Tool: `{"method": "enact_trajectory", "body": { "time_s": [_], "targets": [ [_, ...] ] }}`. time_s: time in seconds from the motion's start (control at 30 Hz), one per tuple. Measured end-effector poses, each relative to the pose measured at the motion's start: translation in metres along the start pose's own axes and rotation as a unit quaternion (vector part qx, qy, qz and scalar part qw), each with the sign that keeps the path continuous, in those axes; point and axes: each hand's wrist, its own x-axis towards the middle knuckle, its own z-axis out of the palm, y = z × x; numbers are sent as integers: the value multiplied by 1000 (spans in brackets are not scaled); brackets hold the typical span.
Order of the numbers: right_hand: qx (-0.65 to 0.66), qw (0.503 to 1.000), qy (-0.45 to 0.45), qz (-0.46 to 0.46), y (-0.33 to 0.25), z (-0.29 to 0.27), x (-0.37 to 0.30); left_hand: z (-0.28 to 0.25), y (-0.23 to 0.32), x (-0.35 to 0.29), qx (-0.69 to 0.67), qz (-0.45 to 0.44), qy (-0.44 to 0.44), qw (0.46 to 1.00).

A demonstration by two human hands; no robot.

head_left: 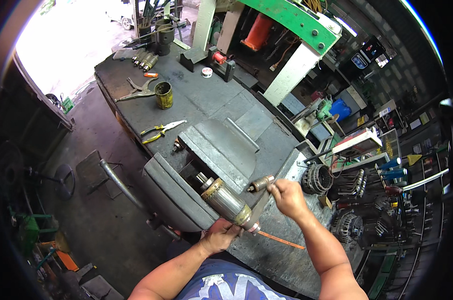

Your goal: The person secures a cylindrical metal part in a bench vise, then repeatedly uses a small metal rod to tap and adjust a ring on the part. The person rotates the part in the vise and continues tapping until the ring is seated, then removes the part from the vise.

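Observation:
A motor armature (225, 201) with a ribbed steel body and copper-coloured windings rests at a slant beside the near jaw of a big grey bench vise (179, 192). My left hand (221, 237) is closed around its lower end, the fingertips partly hidden beneath it. To the right, my right hand (288, 198) is closed, its fingers beside a small metal cylinder (260, 183) on the bench. What those fingers hold, if anything, I cannot make out. A thin orange strip (281, 240) lies next to the armature's lower end.
Yellow-handled pliers (161, 132), a yellow can (163, 95) and locking pliers (136, 91) lie beyond the vise. A solder spool (207, 72) sits farther back. Coiled stator parts (317, 178) stand at right. A green and white press frame (291, 60) rises behind.

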Motion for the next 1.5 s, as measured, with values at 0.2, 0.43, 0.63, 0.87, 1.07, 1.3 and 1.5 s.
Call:
{"method": "enact_trajectory", "body": {
  "time_s": [0.2, 0.43, 0.63, 0.87, 1.07, 1.3, 1.5],
  "targets": [
    [50, 998, -38, -26, 3, 14, -28, -9, 12, -9, 82, -147, -27, 985],
    [71, 989, 3, -132, 14, 24, -33, -1, 14, -18, 97, -92, 61, 989],
    [116, 991, 8, 66, 24, 33, -29, 3, 24, -28, -19, -20, -14, 1000],
    [151, 987, 10, -51, 21, 33, -31, 1, 15, -32, 118, -89, 86, 985],
    [170, 985, 23, 22, 21, 39, -29, -4, 25, -22, 217, 35, 86, 972],
    [208, 970, 13, 123, 34, 58, -18, 4, 41, -30, -44, -7, 62, 997],
    [228, 973, 22, -14, 28, 65, -42, 6, 46, -31, 72, -136, 136, 979]
  ]
}}
